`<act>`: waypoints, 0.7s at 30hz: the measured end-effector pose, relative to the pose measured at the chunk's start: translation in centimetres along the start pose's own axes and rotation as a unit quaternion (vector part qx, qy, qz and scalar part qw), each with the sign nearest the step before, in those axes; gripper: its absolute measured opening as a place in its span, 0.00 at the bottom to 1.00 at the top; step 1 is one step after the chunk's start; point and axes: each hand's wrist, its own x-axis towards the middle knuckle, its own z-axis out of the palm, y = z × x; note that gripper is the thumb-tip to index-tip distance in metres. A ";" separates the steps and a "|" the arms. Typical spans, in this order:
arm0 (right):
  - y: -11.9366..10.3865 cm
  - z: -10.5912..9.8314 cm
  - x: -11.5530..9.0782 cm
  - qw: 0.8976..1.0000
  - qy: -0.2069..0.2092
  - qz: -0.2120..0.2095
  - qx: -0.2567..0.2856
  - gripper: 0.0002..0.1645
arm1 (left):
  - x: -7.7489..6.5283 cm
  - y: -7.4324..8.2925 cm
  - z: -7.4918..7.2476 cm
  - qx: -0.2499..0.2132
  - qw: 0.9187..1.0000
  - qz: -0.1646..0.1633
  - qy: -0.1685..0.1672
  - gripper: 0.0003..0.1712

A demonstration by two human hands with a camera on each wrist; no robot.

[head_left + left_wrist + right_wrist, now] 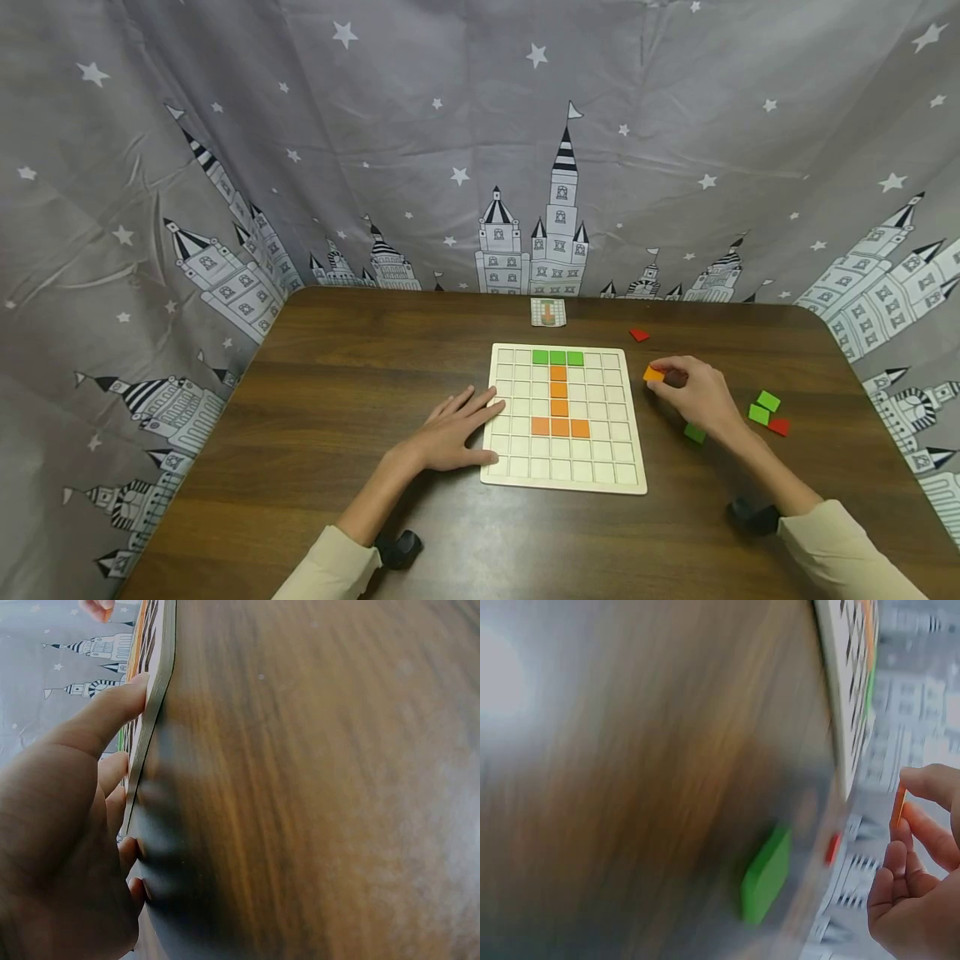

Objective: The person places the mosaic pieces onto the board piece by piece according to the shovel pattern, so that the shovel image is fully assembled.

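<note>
A pale grid board [517, 471] lies on the brown table, with three green tiles [557, 357] in its top row. Below them runs a column of orange tiles [558, 390] that ends in a row of three. My left hand [453, 433] rests flat at the board's left edge, its fingers spread and fingertips over the rim. To the right of the board, my right hand [697, 392] pinches an orange tile [654, 375] between thumb and fingers. In the right wrist view that tile [898, 804] is seen edge-on, held above the table.
A small pattern card [548, 312] lies behind the board. One red piece [639, 335] sits at the back right. Further right are two green tiles [763, 407] and another red piece [779, 427]. A green tile [695, 433] lies beneath my right wrist. A grey castle-print curtain [427, 125] hangs behind the table.
</note>
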 end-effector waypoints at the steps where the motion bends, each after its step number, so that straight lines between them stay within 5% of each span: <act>1: -0.6 0.4 -0.2 1.000 -0.004 -0.002 0.005 0.16 | 0.0 0.0 0.0 0.000 1.000 0.000 0.000 0.47; 21: -7.1 7.0 -3.2 0.989 -0.076 -0.110 0.065 0.13 | 0.0 -0.1 0.1 -0.002 1.000 -0.006 -0.004 0.47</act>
